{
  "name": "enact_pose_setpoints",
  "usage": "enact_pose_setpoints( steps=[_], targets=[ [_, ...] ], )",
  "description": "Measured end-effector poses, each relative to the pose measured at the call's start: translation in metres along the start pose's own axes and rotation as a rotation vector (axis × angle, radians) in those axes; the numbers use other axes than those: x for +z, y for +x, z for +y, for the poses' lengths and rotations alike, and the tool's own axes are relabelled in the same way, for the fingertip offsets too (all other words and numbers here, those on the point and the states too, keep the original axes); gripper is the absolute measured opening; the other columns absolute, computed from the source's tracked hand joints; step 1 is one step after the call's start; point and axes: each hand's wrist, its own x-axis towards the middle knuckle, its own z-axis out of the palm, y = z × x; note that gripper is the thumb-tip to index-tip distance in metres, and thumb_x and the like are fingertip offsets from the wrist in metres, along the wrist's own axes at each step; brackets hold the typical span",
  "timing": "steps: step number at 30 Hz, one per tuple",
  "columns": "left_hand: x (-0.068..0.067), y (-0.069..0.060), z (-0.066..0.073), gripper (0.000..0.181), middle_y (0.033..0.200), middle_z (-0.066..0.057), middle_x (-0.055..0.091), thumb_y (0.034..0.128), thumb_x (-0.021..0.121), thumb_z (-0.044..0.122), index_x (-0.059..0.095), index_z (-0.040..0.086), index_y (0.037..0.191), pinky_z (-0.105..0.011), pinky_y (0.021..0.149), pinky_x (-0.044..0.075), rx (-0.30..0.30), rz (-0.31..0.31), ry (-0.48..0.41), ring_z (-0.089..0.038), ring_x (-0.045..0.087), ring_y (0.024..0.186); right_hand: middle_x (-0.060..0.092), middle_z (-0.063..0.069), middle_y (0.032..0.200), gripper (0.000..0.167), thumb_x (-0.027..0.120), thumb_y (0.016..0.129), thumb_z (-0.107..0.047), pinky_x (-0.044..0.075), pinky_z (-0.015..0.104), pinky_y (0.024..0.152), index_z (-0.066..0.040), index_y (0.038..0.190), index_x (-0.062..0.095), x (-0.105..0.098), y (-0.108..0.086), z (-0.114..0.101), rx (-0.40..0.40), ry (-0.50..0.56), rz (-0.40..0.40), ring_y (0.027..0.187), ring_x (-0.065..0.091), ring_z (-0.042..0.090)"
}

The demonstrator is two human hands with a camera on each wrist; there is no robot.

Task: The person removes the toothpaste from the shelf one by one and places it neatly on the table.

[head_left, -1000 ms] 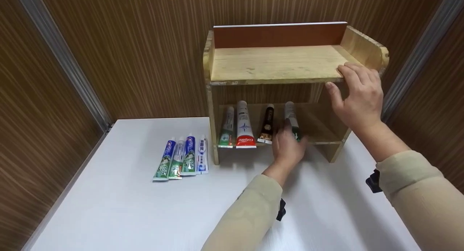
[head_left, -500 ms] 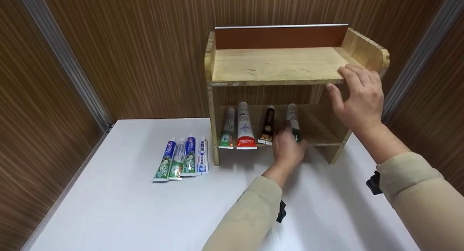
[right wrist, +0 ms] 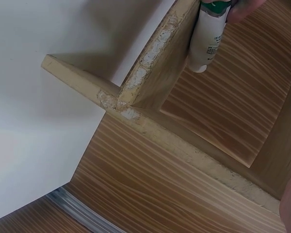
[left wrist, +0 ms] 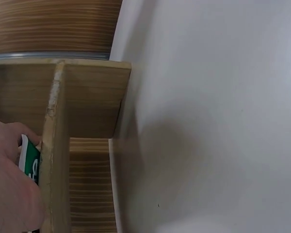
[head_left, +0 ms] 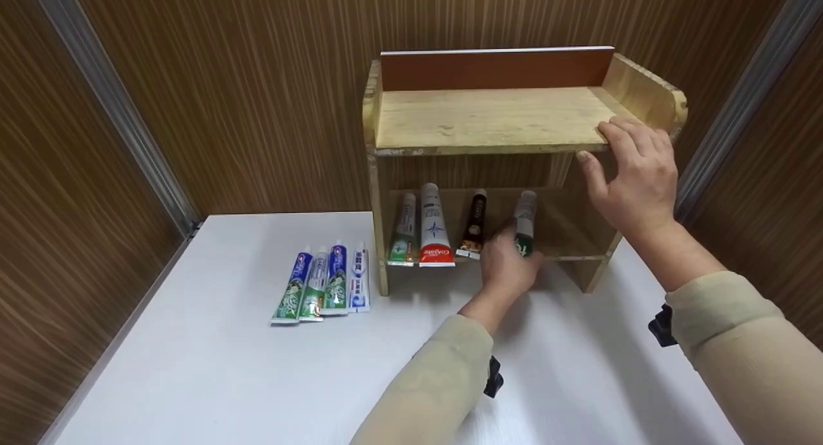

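Observation:
My left hand [head_left: 508, 265] holds a white and green toothpaste tube [head_left: 525, 217] at the right part of the lower shelf. Thumb and fingers lie on either side of its flat green end, which is partly hidden in the head view; the left wrist view shows that green end [left wrist: 32, 162]. With its cap end pointing to the back, the tube [right wrist: 208, 41] also appears in the right wrist view. My right hand [head_left: 636, 175] grips the front edge of the wooden rack's upper board [head_left: 488, 120] near its right side, fingers on top and thumb below.
Left of the held tube lie a dark brown tube [head_left: 474, 223], a white and red Colgate tube [head_left: 434, 229] and a green and white tube [head_left: 404, 229]. Several more tubes [head_left: 325, 281] lie side by side on the white table [head_left: 225, 368], left of the rack.
The tube in my left hand has shifted slightly right, and its cap end has swung right and a little toward me. My right hand keeps its place on the rack.

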Motion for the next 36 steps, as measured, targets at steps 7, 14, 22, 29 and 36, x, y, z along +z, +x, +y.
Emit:
enact_pose_setpoints(
  steps=[7,14,22,29,36],
  targets=[
    [-0.005,-0.005,-0.002,0.053,0.111,-0.009,0.079,0.0826,0.089,0.014,0.070,0.003,0.131,-0.030,0.083,0.057,0.028,-0.022,-0.005,-0.018,0.073,0.094,0.069,0.020,0.130,0.049,0.069,0.097,-0.037,0.037,0.054,0.115,0.000,0.128,0.071,0.001,-0.003,0.001,0.002,0.005,0.001,0.125,0.060,0.044],
    [-0.016,-0.011,0.000,0.047,0.109,-0.004,0.079,0.0823,0.089,0.011,0.073,0.007,0.126,-0.025,0.078,0.054,0.019,-0.099,-0.070,-0.010,0.069,0.089,0.069,0.021,0.131,0.049,0.067,0.098,-0.038,0.036,0.054,0.116,0.000,0.129,0.070,0.000,-0.001,0.000,0.001,-0.003,-0.005,0.127,0.059,0.043],
    [-0.037,-0.020,-0.002,0.061,0.120,-0.004,0.076,0.0818,0.084,0.005,0.069,0.009,0.141,-0.023,0.077,0.054,-0.043,-0.203,-0.158,-0.009,0.064,0.091,0.069,0.021,0.131,0.050,0.066,0.099,-0.039,0.035,0.053,0.118,0.000,0.130,0.070,-0.001,0.002,-0.001,0.001,-0.008,-0.018,0.127,0.059,0.044],
    [-0.061,-0.031,-0.004,0.067,0.123,-0.003,0.073,0.0829,0.080,0.007,0.065,0.014,0.147,-0.023,0.070,0.054,-0.092,-0.258,-0.156,-0.010,0.060,0.092,0.069,0.020,0.129,0.049,0.067,0.098,-0.038,0.034,0.053,0.118,0.000,0.128,0.070,0.000,0.001,-0.001,0.004,-0.001,-0.013,0.126,0.059,0.045],
    [-0.094,-0.042,-0.009,0.070,0.136,-0.004,0.069,0.0838,0.081,0.007,0.062,0.018,0.151,-0.026,0.074,0.056,-0.097,-0.309,-0.145,-0.015,0.060,0.101,0.069,0.021,0.129,0.048,0.068,0.097,-0.037,0.035,0.053,0.118,0.000,0.128,0.071,0.000,0.000,-0.001,0.013,0.004,-0.004,0.126,0.059,0.045]
  ],
)
